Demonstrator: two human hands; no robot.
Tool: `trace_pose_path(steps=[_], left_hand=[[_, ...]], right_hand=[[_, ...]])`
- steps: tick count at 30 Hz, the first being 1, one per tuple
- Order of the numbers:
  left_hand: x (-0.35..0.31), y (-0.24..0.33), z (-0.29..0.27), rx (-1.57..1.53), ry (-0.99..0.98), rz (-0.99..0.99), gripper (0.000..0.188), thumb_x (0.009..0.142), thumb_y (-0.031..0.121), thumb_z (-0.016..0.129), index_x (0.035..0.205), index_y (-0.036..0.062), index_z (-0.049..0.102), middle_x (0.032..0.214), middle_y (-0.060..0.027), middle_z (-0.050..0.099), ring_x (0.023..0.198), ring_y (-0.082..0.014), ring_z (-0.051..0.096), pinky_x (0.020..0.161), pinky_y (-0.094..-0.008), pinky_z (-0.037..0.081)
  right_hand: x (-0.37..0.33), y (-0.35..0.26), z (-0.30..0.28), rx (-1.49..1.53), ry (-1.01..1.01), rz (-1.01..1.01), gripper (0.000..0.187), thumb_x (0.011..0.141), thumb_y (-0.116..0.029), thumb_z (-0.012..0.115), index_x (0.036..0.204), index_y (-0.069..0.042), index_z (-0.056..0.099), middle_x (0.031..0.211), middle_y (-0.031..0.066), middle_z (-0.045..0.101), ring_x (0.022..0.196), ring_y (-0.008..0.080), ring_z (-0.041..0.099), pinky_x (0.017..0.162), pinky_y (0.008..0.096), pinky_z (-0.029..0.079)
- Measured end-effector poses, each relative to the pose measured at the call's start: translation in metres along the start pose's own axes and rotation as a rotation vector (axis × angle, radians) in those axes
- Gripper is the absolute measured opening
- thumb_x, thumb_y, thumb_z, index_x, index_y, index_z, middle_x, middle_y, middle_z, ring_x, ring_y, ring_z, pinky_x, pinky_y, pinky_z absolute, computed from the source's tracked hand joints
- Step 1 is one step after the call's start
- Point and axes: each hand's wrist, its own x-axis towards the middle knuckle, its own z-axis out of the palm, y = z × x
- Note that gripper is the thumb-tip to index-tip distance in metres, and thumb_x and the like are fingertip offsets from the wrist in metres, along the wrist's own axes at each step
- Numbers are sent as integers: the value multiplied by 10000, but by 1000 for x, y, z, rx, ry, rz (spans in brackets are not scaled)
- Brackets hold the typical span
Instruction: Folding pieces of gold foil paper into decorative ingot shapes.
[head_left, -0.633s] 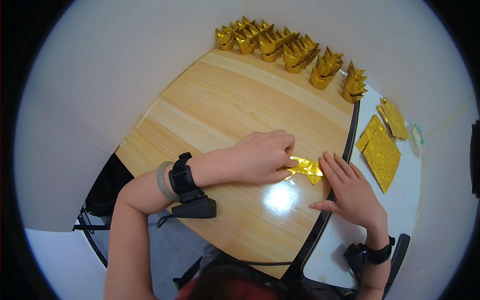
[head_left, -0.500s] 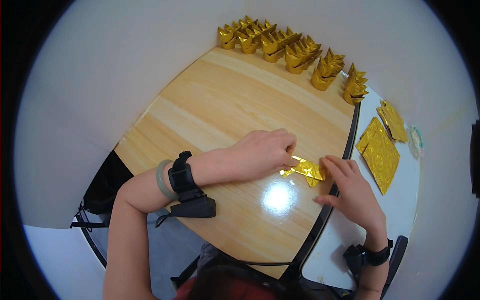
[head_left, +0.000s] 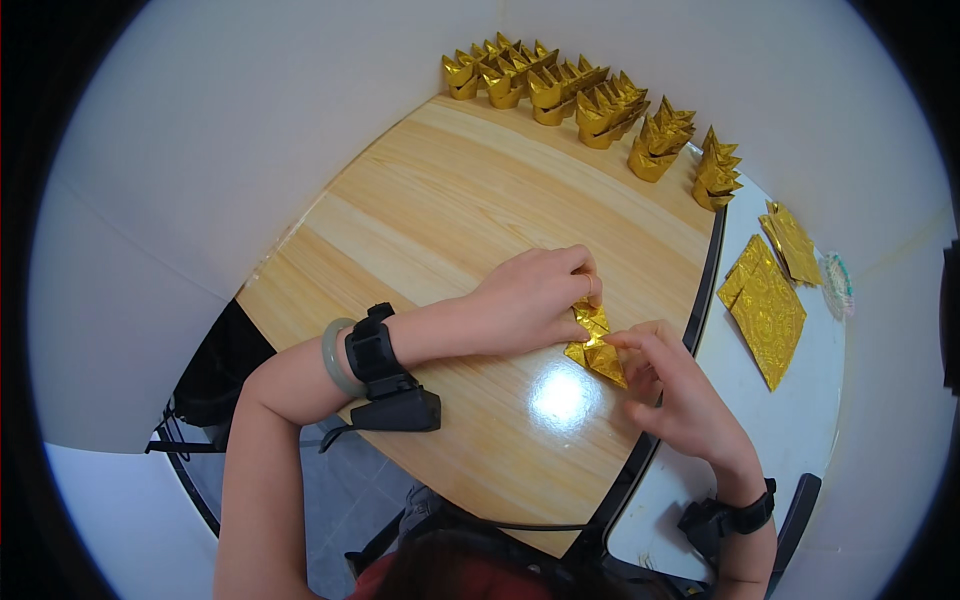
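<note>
A small piece of folded gold foil paper (head_left: 604, 364) lies on the wooden tabletop, its creased layers partly spread. My left hand (head_left: 540, 300) is closed on its upper left part, fingers curled and thumb pressing on it. From the right, my right hand (head_left: 685, 390) reaches in with its index fingertip touching the middle of the foil. The thumb of that hand stays apart from the index finger, and nothing is held between them. The other right fingers are loosely bent, partly hidden behind the index finger.
Several stacks of folded gold paper ingots (head_left: 605, 115) stand along the far edge. On the white surface at right lie flat gold sheets (head_left: 765, 315), a smaller gold pile (head_left: 792, 245) and a round pale item (head_left: 837, 284). A dark strip (head_left: 700, 285) divides wood from white.
The foil has gone from a narrow folded band to a wider, slanted shape. My right hand has moved left, its index finger now on the foil's middle instead of its right end.
</note>
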Motion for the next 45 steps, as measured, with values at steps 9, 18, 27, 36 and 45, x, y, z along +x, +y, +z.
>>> trace_pose_path(steps=[9,18,27,36,45], left_hand=[[-1,-2,-3,-48,-103,29,393,691,235,759,1000,83,568,1122,-103,497,1107,-316,440,964,-398,321],[-2,2,2,-52,-174,37,312,748,297,734,973,130,598,1054,-50,515,1112,-255,415,931,-393,266],[3,-2,10,-121,-54,5,190,860,307,627,826,121,648,928,1,586,991,-194,495,887,-359,295],[8,-4,8,-122,49,-60,199,787,289,682,790,91,660,672,-35,620,695,-201,581,667,-335,446],[7,-3,6,-117,18,-122,176,735,240,730,755,79,664,695,-52,615,772,-224,554,709,-341,444]], right_hand=[[17,27,10,-145,192,-227,250,780,49,599,1017,-28,608,885,98,607,807,243,581,729,313,474],[10,24,-7,108,56,94,188,829,-17,633,1012,-9,590,795,68,610,687,137,570,638,266,468],[13,17,6,54,213,122,298,782,8,676,1052,-18,550,798,36,571,685,121,560,634,248,472],[20,20,22,-145,331,-68,271,794,1,638,1042,-29,533,919,129,574,833,273,595,732,353,490],[21,22,22,-433,345,-129,275,785,-89,668,1015,-25,532,1007,133,545,978,316,514,834,379,435]])
